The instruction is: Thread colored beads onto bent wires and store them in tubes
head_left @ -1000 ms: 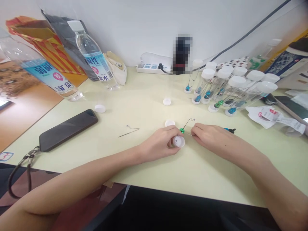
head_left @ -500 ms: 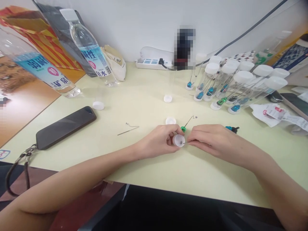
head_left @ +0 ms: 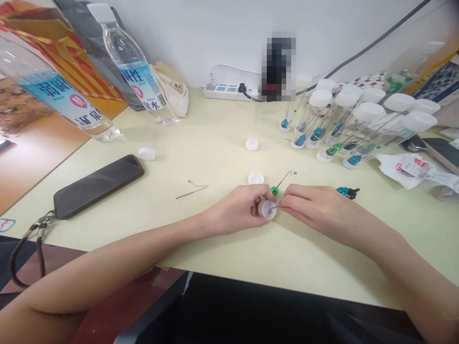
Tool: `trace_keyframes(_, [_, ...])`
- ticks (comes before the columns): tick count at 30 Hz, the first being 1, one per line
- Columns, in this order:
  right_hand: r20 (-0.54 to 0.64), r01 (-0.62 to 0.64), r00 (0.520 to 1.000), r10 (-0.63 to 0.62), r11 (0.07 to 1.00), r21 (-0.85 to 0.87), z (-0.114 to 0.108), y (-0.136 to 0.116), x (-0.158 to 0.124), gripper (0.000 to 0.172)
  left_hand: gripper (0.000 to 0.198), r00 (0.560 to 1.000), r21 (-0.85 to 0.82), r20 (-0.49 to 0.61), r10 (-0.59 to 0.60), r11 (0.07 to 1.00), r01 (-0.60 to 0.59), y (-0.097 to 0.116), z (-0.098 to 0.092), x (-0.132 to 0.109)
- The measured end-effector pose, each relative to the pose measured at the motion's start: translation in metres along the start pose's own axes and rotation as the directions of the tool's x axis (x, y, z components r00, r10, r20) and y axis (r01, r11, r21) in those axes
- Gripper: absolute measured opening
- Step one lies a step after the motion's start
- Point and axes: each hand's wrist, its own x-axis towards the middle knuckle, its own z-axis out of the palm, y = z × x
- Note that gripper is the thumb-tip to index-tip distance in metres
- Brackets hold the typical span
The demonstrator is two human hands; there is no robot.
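Observation:
Near the table's front edge, my left hand (head_left: 244, 208) grips a small white cap (head_left: 267, 209) with its opening facing me. The fingers of my right hand (head_left: 311, 203) are pinched on a thin metal rod (head_left: 274, 208), whose other end reaches inside the cap. Just behind my fingertips lies a green piece (head_left: 275, 191) with a bent wire rising from it. Another white cap (head_left: 256, 179) rests behind my left hand. A loose bent wire (head_left: 191, 192) lies to the left, and a blue and black piece (head_left: 347, 192) sits beyond my right hand.
Several clear tubes with white caps (head_left: 368, 112) stand at the back right. A phone (head_left: 100, 186) and two water bottles (head_left: 138, 76) are on the left. A power strip (head_left: 229, 91) lies by the wall, and a paper packet (head_left: 405, 169) is at the right.
The rod in my right hand now slants more upward from the cap, and my right fingertips are slightly higher. The whole view has shifted slightly.

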Motion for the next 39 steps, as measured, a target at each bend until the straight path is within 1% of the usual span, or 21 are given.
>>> trace_keyframes(7, [0.017,-0.007,1.000,0.007,1.000,-0.001,-0.0015,-0.0026,-0.0017,0.028,0.023,1.000,0.019,0.002,-0.017,1.000,0.017,0.0006,-0.0006,0.0007])
trace_keyframes(13, [0.071,0.027,0.997,-0.021,0.996,-0.086,-0.0036,-0.0046,-0.0010,0.029,0.023,1.000,0.013,-0.002,-0.018,1.000,0.018,0.0003,-0.0001,0.0010])
trace_keyframes(18, [0.031,0.040,0.999,-0.037,0.995,-0.086,-0.0017,-0.0037,-0.0015,0.029,0.024,1.000,0.019,-0.005,-0.027,0.999,0.027,0.0001,0.0000,0.0013])
trace_keyframes(24, [0.031,0.064,0.998,-0.060,0.989,-0.134,0.0006,-0.0026,-0.0023,0.024,0.024,0.999,0.004,0.000,-0.043,0.999,0.043,0.0010,-0.0001,0.0010])
trace_keyframes(32, [0.023,0.079,0.997,-0.076,0.986,-0.147,0.0019,-0.0022,-0.0027,0.021,0.025,0.999,-0.013,-0.010,-0.050,0.999,0.050,-0.0001,0.0009,0.0013])
trace_keyframes(39, [0.006,0.083,0.996,-0.083,0.985,-0.150,0.0013,-0.0024,-0.0030,0.023,0.024,0.999,-0.011,-0.019,-0.048,0.999,0.048,-0.0003,0.0009,0.0016])
